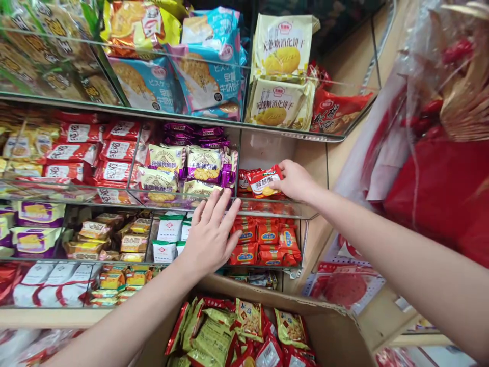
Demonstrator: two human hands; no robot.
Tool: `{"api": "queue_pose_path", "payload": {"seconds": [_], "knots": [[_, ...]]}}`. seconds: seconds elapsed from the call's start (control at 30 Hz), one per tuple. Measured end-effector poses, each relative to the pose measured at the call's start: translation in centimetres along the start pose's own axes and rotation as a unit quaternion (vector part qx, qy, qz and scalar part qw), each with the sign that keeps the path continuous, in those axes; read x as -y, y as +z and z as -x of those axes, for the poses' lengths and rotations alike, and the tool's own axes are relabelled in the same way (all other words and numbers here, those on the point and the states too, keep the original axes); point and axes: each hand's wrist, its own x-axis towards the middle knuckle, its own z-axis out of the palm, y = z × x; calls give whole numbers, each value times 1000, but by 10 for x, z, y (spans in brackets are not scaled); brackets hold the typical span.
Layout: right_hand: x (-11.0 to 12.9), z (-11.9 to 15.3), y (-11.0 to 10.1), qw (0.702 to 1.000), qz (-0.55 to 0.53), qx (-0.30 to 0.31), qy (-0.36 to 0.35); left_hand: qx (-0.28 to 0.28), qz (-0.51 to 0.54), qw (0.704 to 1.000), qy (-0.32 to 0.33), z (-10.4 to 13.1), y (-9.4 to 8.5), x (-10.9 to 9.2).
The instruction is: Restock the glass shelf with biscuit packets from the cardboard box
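Red biscuit packet [263, 182] held in the right hand [296, 179] at a shelf compartment.
In the head view, its right end is pinched between thumb and fingers, probably so that the printed front is left uncovered and the packet can be tilted easily; it is held just above the clear front panel [284, 208], beside similar red packets [244, 179]. The right forearm is extended from the right, the wrist slightly bent. The left hand [210, 232] is held open, back upward, fingers spread toward the panel, nothing gripped; whether the panel is touched cannot be told, though steadying may be intended. Below, yellow-and-red packets [214, 334] are heaped in a cardboard box [324, 306], apparently kept within easy reach.
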Motion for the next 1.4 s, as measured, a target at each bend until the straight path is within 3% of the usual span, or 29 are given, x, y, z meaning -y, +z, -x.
{"api": "queue_pose_path", "payload": {"seconds": [0.1, 0.3, 0.47, 0.63, 0.8, 0.9, 1.03, 1.17, 1.23, 1.3, 1.4], "knots": [[9, -30, 23, 993, 87, 68, 27, 5, -21, 1000, 11, 3, 3, 3], [15, -55, 50, 985, 148, 92, -13, -12, -26, 999, 15, 7, 9, 6], [14, -63, 52, 970, 216, 73, -88, -31, -12, 999, 10, 7, 16, 5], [13, -71, 53, 948, 252, 117, -157, -32, -12, 999, 8, 7, 19, 6], [10, -77, 56, 942, 257, 115, -182, -39, -21, 999, 10, 8, 24, 10], [11, -74, 45, 945, 248, 106, -182, -37, -18, 999, 11, 8, 25, 12], [12, -25, 11, 956, 181, 9, -231, -20, 22, 1000, 10, 7, 20, 10], [2, 77, -19, 956, 110, -66, -265, -9, 48, 999, 14, 3, 20, 6], [-13, 135, -18, 945, 95, 12, -311, -6, 39, 999, 23, 1, 25, 6], [-38, 189, 0, 931, 69, 162, -321, -7, 44, 999, 22, -1, 30, 5], [-84, 246, 51, 925, 28, 351, -146, 12, 81, 997, 5, -3, 30, 3]]}}
